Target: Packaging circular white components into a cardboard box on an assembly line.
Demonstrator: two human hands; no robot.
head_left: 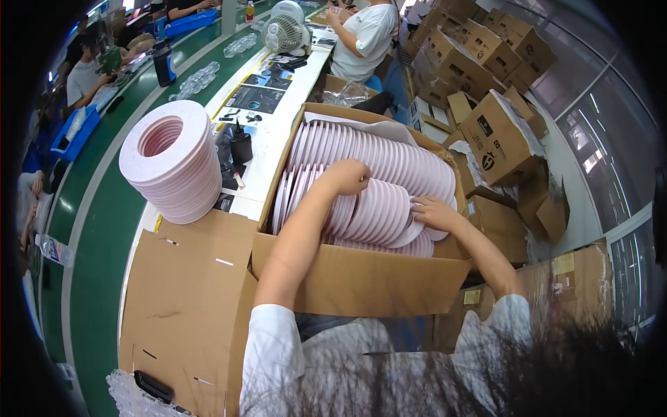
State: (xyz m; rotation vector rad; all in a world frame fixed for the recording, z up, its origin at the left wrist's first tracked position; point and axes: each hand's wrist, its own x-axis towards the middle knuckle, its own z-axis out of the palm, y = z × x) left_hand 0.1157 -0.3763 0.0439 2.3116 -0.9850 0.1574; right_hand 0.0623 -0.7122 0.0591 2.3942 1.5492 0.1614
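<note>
Open carton [361, 281]: fills the middle; its floor is hidden beneath the contents, its near-left corner partly behind the left forearm.
Pale pink rings [375, 151]: inside the carton, on edge in rows; the left forearm covers part of the nearer row, and lower rings show only in slivers toward 5 o'clock.
Ring stack [170, 167]: at 9 o'clock from the carton, rings lying flat; far side out of sight.
Left hand [347, 176]: at 12 o'clock over the nearer row, fingers curled in, tips hidden; I cannot tell whether they grip.
Right hand [435, 213]: at 3 o'clock, apart from the left, fingers slightly parted, touching the row's end rings; thumb unclear, grip uncertain.
Black bottle [241, 146]: upright at 10 o'clock.
</note>
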